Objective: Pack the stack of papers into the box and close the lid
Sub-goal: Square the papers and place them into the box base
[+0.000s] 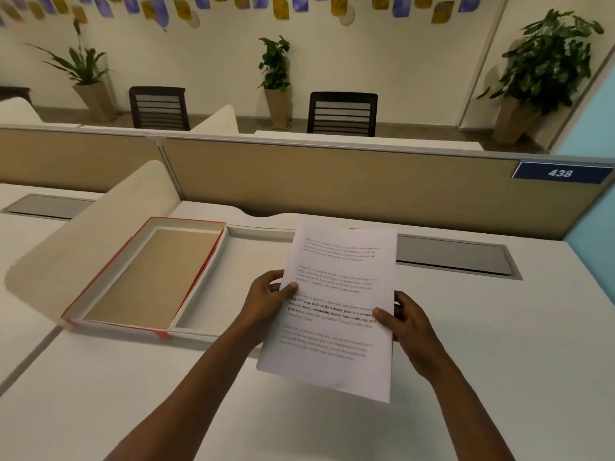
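A stack of white printed papers [336, 327] is held up above the white desk, tilted toward me. My left hand [266, 304] grips its left edge, thumb on top of the page. My right hand [404, 322] grips the right edge the same way. To the left lies the opened box: its red-rimmed lid [100, 287] with a brown inner panel lies flat, and beside it the shallow white tray [196, 327] of the box, partly hidden behind my left hand and the papers.
A curved cream divider [83, 234] rises left of the box. A tan partition [332, 184] with a blue "438" sign [560, 173] closes the back of the desk [499, 344]. A grey cable hatch [456, 254] sits behind the papers.
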Available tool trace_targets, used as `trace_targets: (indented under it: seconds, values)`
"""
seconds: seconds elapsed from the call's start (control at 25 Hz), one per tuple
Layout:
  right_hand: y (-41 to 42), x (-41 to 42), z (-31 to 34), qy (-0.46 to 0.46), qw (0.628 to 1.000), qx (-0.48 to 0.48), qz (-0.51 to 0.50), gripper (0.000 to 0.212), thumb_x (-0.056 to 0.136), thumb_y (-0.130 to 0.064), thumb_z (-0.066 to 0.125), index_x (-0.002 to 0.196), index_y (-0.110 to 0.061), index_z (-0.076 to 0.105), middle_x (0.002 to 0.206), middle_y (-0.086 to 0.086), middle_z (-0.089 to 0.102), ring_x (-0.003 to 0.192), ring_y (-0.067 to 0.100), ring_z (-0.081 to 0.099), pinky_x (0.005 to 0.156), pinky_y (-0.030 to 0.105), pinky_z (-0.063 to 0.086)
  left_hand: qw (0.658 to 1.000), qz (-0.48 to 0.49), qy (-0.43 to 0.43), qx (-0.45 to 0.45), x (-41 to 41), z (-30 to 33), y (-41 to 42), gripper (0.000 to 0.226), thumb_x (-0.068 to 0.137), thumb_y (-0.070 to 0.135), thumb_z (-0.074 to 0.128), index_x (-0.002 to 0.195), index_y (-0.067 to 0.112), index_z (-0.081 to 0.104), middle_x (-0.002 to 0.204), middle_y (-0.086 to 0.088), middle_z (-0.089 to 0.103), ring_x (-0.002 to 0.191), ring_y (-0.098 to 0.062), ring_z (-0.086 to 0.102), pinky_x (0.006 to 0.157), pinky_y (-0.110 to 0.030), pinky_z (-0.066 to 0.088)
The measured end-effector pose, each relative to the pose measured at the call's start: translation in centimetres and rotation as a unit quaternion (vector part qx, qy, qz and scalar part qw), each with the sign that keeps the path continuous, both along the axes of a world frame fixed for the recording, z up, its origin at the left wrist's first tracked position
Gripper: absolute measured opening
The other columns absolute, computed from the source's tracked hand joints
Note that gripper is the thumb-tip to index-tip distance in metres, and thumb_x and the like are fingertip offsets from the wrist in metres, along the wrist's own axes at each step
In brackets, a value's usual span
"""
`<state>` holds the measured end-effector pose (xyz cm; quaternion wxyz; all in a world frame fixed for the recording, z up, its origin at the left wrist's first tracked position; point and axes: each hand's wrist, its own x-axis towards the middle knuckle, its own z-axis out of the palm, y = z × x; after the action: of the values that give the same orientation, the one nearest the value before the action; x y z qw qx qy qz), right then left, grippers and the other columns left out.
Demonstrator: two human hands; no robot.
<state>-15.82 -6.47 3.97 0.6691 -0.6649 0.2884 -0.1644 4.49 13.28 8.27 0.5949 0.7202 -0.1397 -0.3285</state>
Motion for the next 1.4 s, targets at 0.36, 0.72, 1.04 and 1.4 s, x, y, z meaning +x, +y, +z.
trace_targets:
  seconds: [0.36,0.72,1.04,1.4]
  values:
    - [6.4,13.3,-0.3,0.035,0.998,0.052,0.027,0.034,0.093,-0.021,0.069,0.125,-0.014,0.058,0.117,0.008,0.073,0.100,0.028,0.073,0.084,0.046,0.061,0.993,0.069,0.054,0.074,10.2,0.8,7.2,0.032,0.095,0.017,0.066,0.125,0.017,0.053,0.114,-0.015,0.072,0.097,-0.036,0.074,0.087,-0.057,0.059]
    - [10.8,22.4,-3.2,0.136,0.990,0.033,0.005,0.035,0.092,-0.024,0.071,0.122,-0.015,0.056,0.126,0.012,0.066,0.106,0.028,0.068,0.084,0.042,0.060,0.976,-0.006,0.000,0.217,19.4,-2.4,8.4,0.028,0.096,0.014,0.063,0.123,0.006,0.059,0.121,-0.013,0.068,0.098,-0.031,0.071,0.074,-0.040,0.059]
    - [10.7,28.1,-4.5,0.252,0.966,-0.054,-0.037,0.049,0.093,-0.033,0.067,0.134,-0.009,0.053,0.135,0.012,0.062,0.115,0.031,0.064,0.094,0.041,0.055,0.975,-0.032,-0.052,0.212,23.7,-6.0,6.8,0.037,0.096,0.008,0.055,0.133,0.005,0.055,0.130,-0.014,0.064,0.100,-0.029,0.066,0.091,-0.042,0.057]
    - [12.6,29.7,-5.5,0.342,0.919,-0.178,-0.079,0.049,0.096,-0.038,0.062,0.131,-0.006,0.052,0.133,0.015,0.064,0.114,0.033,0.065,0.091,0.040,0.054,0.975,-0.065,-0.061,0.203,23.9,-9.1,6.4,0.041,0.098,0.018,0.058,0.137,0.011,0.044,0.136,-0.012,0.059,0.119,-0.034,0.061,0.094,-0.042,0.053]
